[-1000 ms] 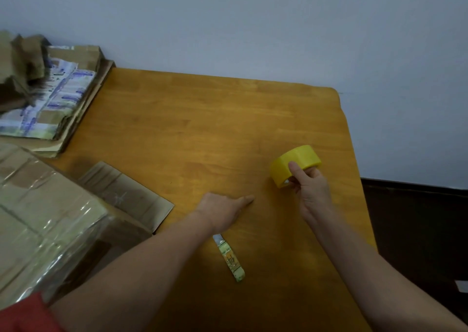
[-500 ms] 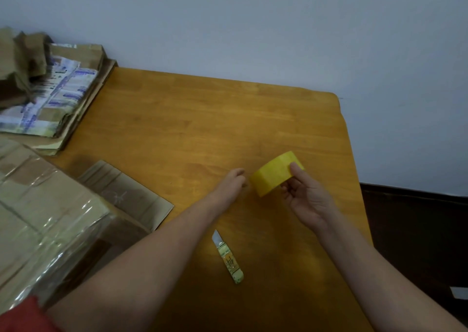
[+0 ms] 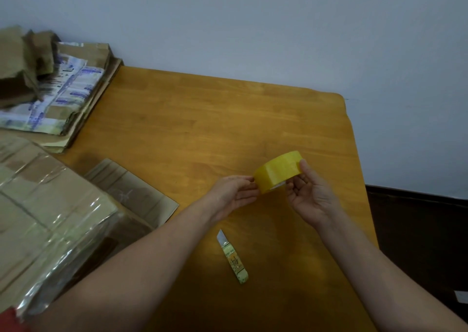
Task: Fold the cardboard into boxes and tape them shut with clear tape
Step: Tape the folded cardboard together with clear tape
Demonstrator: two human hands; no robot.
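**Yellow tape roll held between two hands above the table**

Head view: A wooden table stands against a pale wall, with dark floor beyond its right edge. At the near left sits one taped cardboard box, glossy with clear tape, and a loose cardboard flap lies flat on the table just beside it. At the far left corner there is one stack of flattened cardboard with printed labels on top; crumpled brown pieces lie on it, too jumbled to count. One small knife, blade out and pointing away from the person, lies on the table between the two forearms, apart from both. A bit of red sleeve shows at the bottom left corner. Nothing lies between the hands and the camera.

There is one tape roll, yellow, lifted above the right half of the table. The right hand grips it, one finger lying over the outer band and the other fingers curled at the near rim by the core. The left hand meets the roll's left edge with its thumb and fingertips; whether it pinches the edge or only touches it cannot be told. The roll thus sits between the two hands, at their fingertips, well apart from the cardboard.
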